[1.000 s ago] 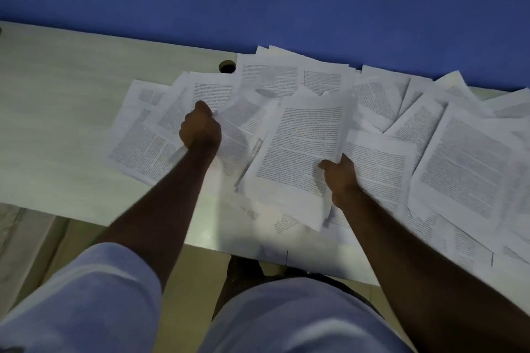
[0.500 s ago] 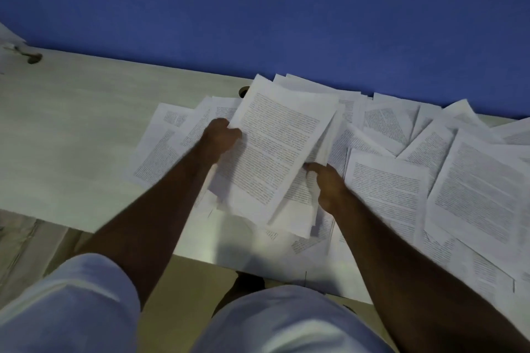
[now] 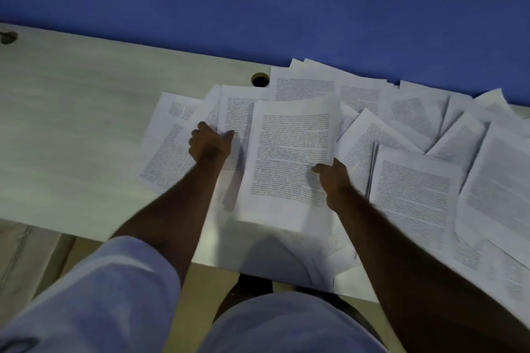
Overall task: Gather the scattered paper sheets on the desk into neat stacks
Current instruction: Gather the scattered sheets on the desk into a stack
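The right hand [image 3: 332,180] is pinching a lifted sheet [image 3: 289,163] while the left hand [image 3: 210,142] is pressing loose papers [image 3: 169,152], risking creasing.

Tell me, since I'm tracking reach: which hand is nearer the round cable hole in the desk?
Left. The left hand lies just below-left of the cable hole; the right hand holds sheets farther off.

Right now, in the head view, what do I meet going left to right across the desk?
Bare desk top → sheets at the left edge of the spread → left hand → lifted sheet → right hand → large sheet flat on the pile → sheets running off the right edge.
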